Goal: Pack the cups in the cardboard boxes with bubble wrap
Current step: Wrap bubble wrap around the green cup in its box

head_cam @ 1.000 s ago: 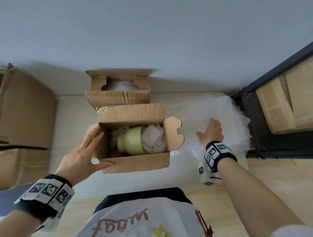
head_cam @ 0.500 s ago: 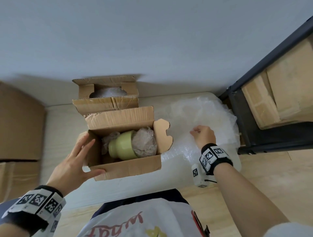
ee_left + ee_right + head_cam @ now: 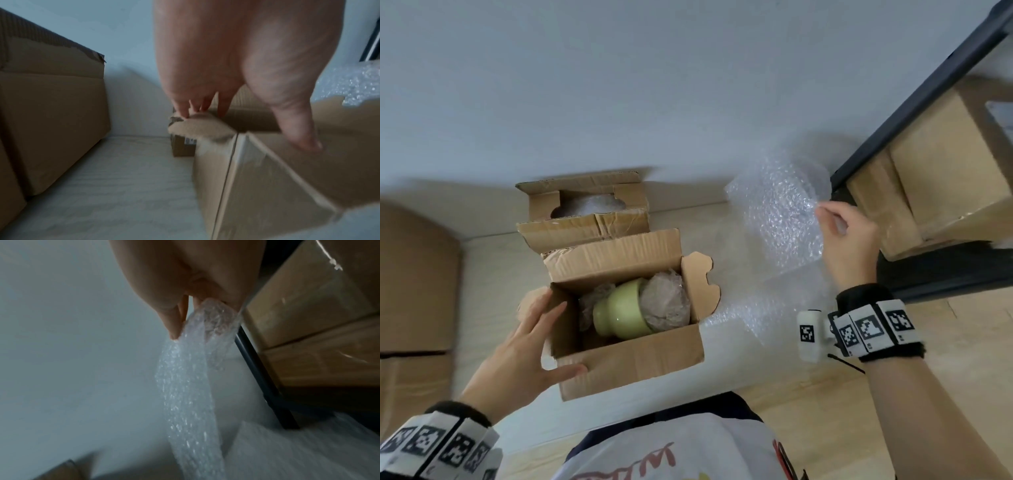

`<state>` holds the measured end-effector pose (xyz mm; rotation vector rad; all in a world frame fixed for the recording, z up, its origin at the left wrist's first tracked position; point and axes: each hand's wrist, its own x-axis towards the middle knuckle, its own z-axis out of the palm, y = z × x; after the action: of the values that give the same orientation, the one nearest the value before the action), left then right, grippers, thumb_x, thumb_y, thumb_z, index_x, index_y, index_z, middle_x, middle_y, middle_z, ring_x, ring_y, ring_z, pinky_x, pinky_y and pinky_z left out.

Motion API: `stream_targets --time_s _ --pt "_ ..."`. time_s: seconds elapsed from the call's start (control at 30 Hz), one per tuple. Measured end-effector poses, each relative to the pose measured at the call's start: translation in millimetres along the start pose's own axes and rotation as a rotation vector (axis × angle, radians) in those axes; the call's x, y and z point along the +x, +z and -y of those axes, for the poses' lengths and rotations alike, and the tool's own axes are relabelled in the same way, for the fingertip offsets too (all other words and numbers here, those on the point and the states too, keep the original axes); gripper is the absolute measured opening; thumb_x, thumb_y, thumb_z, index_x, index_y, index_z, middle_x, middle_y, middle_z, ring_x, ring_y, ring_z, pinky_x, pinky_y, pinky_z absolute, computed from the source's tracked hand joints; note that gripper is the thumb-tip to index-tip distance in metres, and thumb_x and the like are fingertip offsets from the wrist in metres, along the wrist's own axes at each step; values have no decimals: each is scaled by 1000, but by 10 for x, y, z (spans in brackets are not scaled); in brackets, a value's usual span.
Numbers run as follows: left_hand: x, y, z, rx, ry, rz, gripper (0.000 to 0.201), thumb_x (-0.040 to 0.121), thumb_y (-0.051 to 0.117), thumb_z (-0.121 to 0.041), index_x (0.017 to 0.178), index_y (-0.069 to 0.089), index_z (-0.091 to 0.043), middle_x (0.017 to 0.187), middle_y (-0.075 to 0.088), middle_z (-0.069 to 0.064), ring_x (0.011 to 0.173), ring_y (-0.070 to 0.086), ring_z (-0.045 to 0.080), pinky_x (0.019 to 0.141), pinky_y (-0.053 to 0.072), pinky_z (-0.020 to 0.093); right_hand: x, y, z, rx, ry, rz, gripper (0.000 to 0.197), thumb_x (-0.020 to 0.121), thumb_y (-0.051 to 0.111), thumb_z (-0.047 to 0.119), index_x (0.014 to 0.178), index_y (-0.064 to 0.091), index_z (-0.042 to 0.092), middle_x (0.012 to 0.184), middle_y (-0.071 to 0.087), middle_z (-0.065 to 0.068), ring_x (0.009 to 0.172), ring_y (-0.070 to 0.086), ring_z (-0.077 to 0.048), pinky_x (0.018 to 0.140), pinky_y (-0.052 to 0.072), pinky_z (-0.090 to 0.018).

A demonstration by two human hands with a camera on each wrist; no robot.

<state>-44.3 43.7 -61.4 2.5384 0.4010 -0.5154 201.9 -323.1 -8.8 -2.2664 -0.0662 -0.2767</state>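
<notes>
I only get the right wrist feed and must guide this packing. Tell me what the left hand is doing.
Observer: The left hand braces the near-left corner of the open cardboard box, thumb on the front wall, fingers straight along the left side.
Operator: Report what is inside that box.
Observer: A pale green cup lies tipped on its side, with a wrapped bundle to its right.
Operator: Place my bubble wrap sheet relative to the box.
Observer: The right hand pinches the bubble wrap sheet up in the air to the right of the box, not over it.
</notes>
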Motion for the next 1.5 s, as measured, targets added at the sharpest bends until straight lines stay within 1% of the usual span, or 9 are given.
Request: stream_targets --time_s 0.2,0.33,0.5,0.63,0.8,0.97,1.27,1.4,1.5 --pt "-5 -381 -394 -89 19 -70 88 72 66 -51 147 28 -24 156 19 -2 136 33 21 110 31 38 74 -262 500 116 -278 86 18 93 59 16 108 67 9 106 64 -3 99 56 5 90 42 -9" --pt "114 -839 -872 -354 189 -332 82 68 55 -62 142 32 -35 145 35 -14 129 34 1 105 26 25 92 -259 838 94 -466 171 13 91 61 17 102 68 18 124 53 -5 120 50 -10 104 38 -23" --pt "318 -1283 -1309 -501 275 -310 88 65 60 -68 141 33 -33 141 37 -23 131 37 -1 104 32 24 43 -152 1190 155 -479 296 15 91 62 17 96 65 30 143 37 0 139 31 -13 114 23 -20" --pt "353 -1418 -1426 -439 226 -329 52 71 65 -58 103 59 -16 77 65 -13 72 60 2 63 46 21 27 -59 1361 240 -468 382 19 91 61 17 97 64 34 146 33 3 142 26 -10 116 23 -27" --pt "286 -1466 -1379 -878 306 -394 9 82 69 -20 88 71 -14 87 75 3 90 70 17 89 53 32 24 82 1395 587 -85 437 64 77 71 41 134 44 36 158 17 4 141 25 -4 113 29 -23" --pt "215 -1474 -1296 -965 398 -459 16 80 67 -21 92 71 -12 91 75 3 93 70 18 84 52 24 -42 253 1285 943 405 707 88 74 71 30 147 22 23 117 67 -13 102 68 -23 89 53 -37" --pt "120 -1366 -939 -892 334 -647 73 74 77 -9 130 41 -39 84 71 8 82 70 16 80 54 22 -125 317 1243 825 44 654 49 66 74 18 113 65 25 91 70 2 88 66 -10 81 50 -20" --pt "87 -1340 -853 -614 357 -717 30 76 75 -16 93 67 -40 80 70 -23 73 65 -7 72 49 7 -127 351 1296 451 -138 556 26 72 77 16 94 68 29 92 70 6 86 64 -6 78 48 -11" --pt "74 -1291 -785 -508 274 -713 24 80 73 -15 79 66 -38 86 70 -17 80 64 -2 77 52 17 -113 349 1359 314 -302 465 18 79 74 15 84 64 28 98 62 7 94 59 -1 89 41 -12"
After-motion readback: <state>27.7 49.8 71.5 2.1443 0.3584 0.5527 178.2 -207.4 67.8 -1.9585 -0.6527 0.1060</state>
